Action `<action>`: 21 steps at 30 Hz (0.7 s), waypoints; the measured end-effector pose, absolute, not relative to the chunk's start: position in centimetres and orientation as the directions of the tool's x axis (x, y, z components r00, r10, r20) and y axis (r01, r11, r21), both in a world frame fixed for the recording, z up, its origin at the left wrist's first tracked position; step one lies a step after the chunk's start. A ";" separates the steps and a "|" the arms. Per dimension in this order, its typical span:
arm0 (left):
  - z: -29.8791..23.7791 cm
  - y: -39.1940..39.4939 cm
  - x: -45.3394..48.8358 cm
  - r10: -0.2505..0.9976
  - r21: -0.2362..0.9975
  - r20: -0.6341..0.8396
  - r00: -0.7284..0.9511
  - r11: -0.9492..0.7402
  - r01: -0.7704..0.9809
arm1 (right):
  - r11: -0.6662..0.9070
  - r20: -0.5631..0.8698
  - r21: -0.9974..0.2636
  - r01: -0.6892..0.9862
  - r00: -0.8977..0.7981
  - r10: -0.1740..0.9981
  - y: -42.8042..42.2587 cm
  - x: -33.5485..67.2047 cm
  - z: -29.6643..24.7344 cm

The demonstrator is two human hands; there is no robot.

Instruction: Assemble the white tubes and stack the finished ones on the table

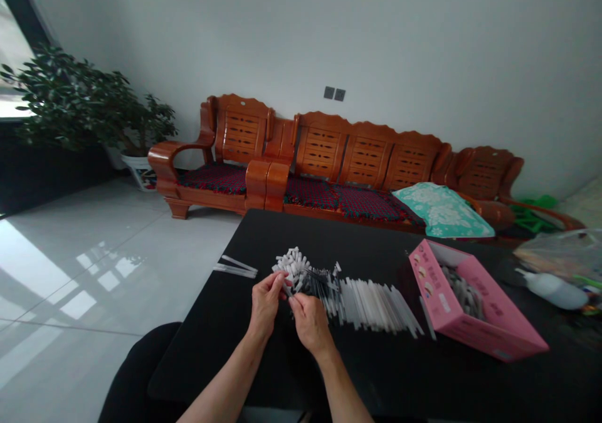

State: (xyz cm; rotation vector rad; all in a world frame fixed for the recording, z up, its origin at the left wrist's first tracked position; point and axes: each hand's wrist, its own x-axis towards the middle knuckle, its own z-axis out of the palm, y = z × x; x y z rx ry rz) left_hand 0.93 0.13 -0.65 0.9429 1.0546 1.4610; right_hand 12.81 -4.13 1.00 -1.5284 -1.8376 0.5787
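Note:
My left hand (267, 301) and my right hand (308, 323) meet over the near part of the black table (367, 373). The fingers of both are pinched on a small slim greyish-white piece (286, 290), whose kind is too small to make out. Just beyond my fingertips lies a heap of short white tube-like pieces (292, 261). To its right are thin dark sticks with pale ends (324, 285), bunched together. Beside these, many translucent white tubes (376, 304) lie side by side in a row. Two clear flat strips (237, 267) rest near the table's left edge.
An open pink box (498, 332) holding greyish pieces (463, 291) stands on the right. Farther right lie a white bottle (555, 288) and a clear plastic bag (559, 247). A wooden sofa (367, 150) stands behind the table, a potted plant (94, 103) at left.

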 end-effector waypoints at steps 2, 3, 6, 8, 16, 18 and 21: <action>-0.5 -0.3 1.5 0.983 0.940 -0.002 -0.183 -0.061 -0.336 | 0.215 0.211 -0.730 0.649 -0.085 0.974 -4.1 12.6 1.0; -0.4 -0.5 1.6 0.981 0.933 -0.010 -0.194 -0.061 -0.355 | 0.214 0.207 -0.752 0.623 -0.084 0.975 -4.0 12.5 1.0; 0.0 -0.7 1.8 0.980 0.913 -0.024 -0.195 -0.058 -0.403 | 0.209 0.188 -0.819 0.534 -0.095 0.978 -3.8 12.5 1.0; 0.1 -0.6 1.7 0.984 0.909 -0.021 -0.179 -0.056 -0.412 | 0.212 0.184 -0.843 0.494 -0.106 0.977 -3.6 12.6 1.0; -0.5 -0.3 0.3 1.000 0.934 -0.013 -0.004 0.011 -0.357 | 0.198 0.170 -0.835 0.513 -0.101 0.980 -3.1 13.0 0.5; -0.8 0.1 -0.5 1.000 0.942 -0.015 -0.027 0.005 -0.337 | 0.189 0.150 -0.837 0.514 -0.116 0.982 -3.2 12.9 0.5; -1.4 1.4 -3.2 0.980 0.964 0.006 -0.196 -0.058 -0.258 | 0.144 0.117 -0.869 0.473 -0.086 0.989 -3.3 13.3 0.1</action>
